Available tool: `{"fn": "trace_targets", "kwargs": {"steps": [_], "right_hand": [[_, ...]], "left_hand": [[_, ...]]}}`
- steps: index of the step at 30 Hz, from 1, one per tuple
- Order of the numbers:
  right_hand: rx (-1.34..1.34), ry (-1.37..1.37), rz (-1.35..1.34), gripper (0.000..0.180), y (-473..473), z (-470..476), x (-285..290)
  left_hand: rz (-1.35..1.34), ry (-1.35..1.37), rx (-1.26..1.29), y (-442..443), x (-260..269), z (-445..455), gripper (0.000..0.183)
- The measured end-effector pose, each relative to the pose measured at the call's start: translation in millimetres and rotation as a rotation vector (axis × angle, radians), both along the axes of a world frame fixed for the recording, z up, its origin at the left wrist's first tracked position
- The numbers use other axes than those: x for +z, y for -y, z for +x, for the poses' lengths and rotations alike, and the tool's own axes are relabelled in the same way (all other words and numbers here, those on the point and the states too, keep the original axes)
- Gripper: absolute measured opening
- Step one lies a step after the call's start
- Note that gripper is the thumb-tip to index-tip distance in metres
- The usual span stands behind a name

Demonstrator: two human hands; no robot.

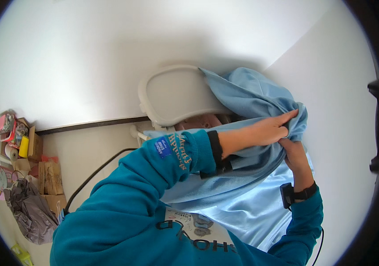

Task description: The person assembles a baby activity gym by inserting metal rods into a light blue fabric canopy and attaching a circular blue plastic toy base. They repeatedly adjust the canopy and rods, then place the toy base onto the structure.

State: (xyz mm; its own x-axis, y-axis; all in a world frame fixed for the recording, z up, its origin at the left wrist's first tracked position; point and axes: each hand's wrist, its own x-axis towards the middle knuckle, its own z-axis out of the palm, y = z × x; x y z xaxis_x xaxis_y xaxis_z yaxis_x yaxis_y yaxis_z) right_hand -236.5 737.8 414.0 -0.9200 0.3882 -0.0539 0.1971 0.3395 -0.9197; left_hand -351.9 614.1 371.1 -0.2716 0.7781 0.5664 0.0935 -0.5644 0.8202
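Both my hands are at a large light blue cloth with a shiny underside (252, 89), bunched and folded at the right of the view. My left hand (259, 133) reaches across from the left, its fingers closed on a gathered fold of the cloth. Just below and right of it, my right hand (296, 153) grips the same bunched part, its fingertips partly hidden in the folds. The two hands nearly touch. One part of the cloth lies over the right end of a pale grey plastic tray (179, 89); more of it hangs down in front of my body.
White walls (76, 66) meet in a corner behind the cloth. Below the tray a pinkish seat (199, 122) partly shows. At the far left stand cardboard boxes (50, 178) with packaged items, a dark plastic bag (30, 209) and a green plastic object (21, 254). A black cable (89, 178) runs beside my left arm.
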Motion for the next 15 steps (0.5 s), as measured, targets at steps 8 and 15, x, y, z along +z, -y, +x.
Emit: {"fn": "trace_targets", "kwargs": {"steps": [8,15], "right_hand": [[-0.340,-0.113,0.672,0.051,-143,5,81],[-0.477,-0.228,0.694,0.036,-261,16,158]], "left_hand": [[-0.238,-0.309,0.362,52,-79,-21,0.078],[-0.480,-0.629,0.463,59,-97,18,0.052]]}}
